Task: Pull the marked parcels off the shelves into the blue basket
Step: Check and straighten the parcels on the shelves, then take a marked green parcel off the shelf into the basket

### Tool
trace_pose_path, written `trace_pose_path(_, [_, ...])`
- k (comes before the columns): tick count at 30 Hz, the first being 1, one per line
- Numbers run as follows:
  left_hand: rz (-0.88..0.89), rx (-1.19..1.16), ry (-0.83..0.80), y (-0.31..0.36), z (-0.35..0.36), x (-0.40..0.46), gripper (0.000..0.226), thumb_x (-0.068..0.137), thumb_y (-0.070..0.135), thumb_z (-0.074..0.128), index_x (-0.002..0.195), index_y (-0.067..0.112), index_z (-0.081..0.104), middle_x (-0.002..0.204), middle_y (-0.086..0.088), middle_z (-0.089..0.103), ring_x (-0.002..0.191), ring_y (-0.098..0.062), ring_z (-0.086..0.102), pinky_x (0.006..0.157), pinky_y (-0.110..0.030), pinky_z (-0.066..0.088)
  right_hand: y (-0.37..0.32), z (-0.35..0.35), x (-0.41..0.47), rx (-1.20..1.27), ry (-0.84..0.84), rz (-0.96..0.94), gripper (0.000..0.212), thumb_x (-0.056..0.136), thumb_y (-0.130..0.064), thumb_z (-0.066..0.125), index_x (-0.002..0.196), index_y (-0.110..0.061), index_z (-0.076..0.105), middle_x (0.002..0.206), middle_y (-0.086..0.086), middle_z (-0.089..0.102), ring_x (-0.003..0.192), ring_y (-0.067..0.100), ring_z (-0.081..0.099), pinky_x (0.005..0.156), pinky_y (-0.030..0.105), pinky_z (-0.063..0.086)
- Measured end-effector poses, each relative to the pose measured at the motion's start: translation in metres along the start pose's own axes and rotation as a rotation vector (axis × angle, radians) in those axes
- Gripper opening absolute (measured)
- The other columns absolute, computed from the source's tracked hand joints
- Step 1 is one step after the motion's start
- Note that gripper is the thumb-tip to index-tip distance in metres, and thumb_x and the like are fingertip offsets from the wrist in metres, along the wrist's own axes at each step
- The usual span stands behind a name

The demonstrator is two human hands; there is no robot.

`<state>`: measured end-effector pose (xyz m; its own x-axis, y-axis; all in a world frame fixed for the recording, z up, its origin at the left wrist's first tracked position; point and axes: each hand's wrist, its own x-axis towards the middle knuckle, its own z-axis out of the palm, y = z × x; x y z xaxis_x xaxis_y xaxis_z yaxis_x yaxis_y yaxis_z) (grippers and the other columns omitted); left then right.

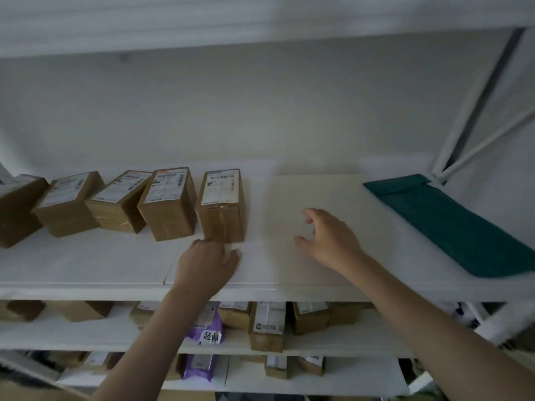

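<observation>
On the top white shelf [86, 264] a row of brown cardboard parcels with white printed labels stands toward the back. The rightmost brown cardboard parcel [221, 206] sits apart from its neighbour, the second brown cardboard parcel [168, 204]; three more boxes [69, 204] run off to the left, and the last one is cut by the picture's edge. Label print is too small and blurred to read, so which parcels carry a mark cannot be told.

The left hand [208, 263] rests on the shelf right at the lower front edge of the rightmost parcel, its fingers curled and touching the box's bottom edge. The fingertips are hidden behind the knuckles, so whether they pinch anything cannot be told. The right hand [327, 237] hovers over or rests on a large flat cream-white parcel [333, 198] lying on the shelf, fingers loosely spread and apart, gripping nothing. That flat parcel's left edge is smeared by blur. To its right lies a long teal mailer bag [451, 224], angled, its near end reaching the shelf's front edge.

Below, the lower shelves [72, 331] hold more brown boxes, partly hidden behind the forearms, and a purple plastic pouch [205, 328] with a white tag bearing black characters. The blue basket does not show.
</observation>
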<state>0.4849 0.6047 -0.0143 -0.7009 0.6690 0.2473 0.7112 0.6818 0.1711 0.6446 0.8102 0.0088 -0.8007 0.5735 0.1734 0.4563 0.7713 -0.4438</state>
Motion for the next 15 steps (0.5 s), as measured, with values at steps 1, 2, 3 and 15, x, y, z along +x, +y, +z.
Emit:
trace_pose_path(1, [0.023,-0.027,0.006,0.011,0.002,-0.001,0.041,0.095,0.052,0.048,0.091,0.017,0.066,0.088,-0.003,0.069,0.089,-0.025,0.065,0.069,-0.031,0.047,0.016,-0.011,-0.006,-0.014,0.014,0.024,0.063,0.093,-0.045,0.063,0.147,-0.020,0.042,0.134,-0.003,0.054,0.110,0.018,0.059,0.089,0.039,0.053])
trace_pose_path(2, [0.043,-0.046,0.006,0.025,0.003,-0.001,0.039,0.095,0.051,0.049,0.098,0.017,0.067,0.093,-0.003,0.070,0.092,-0.026,0.066,0.073,-0.033,0.050,0.033,-0.022,-0.013,-0.026,0.023,0.051,0.060,0.094,-0.044,0.062,0.145,-0.019,0.044,0.133,-0.003,0.055,0.109,0.018,0.059,0.089,0.038,0.053])
trace_pose_path(3, [0.066,-0.056,0.000,0.039,0.004,0.000,0.038,0.096,0.051,0.049,0.105,0.018,0.066,0.098,-0.003,0.070,0.094,-0.027,0.067,0.076,-0.034,0.052,0.049,-0.033,-0.020,-0.036,0.030,0.080,0.059,0.094,-0.043,0.062,0.144,-0.018,0.046,0.133,-0.003,0.056,0.110,0.017,0.059,0.089,0.038,0.052])
trace_pose_path(15, [0.342,-0.121,-0.039,0.236,0.045,0.022,0.040,0.097,0.049,0.044,0.123,0.022,0.058,0.115,0.002,0.064,0.110,-0.019,0.056,0.087,-0.032,0.048,0.217,-0.140,-0.106,-0.184,0.165,0.352,0.049,0.094,-0.043,0.061,0.135,-0.017,0.058,0.130,0.000,0.062,0.115,0.020,0.060,0.093,0.035,0.050])
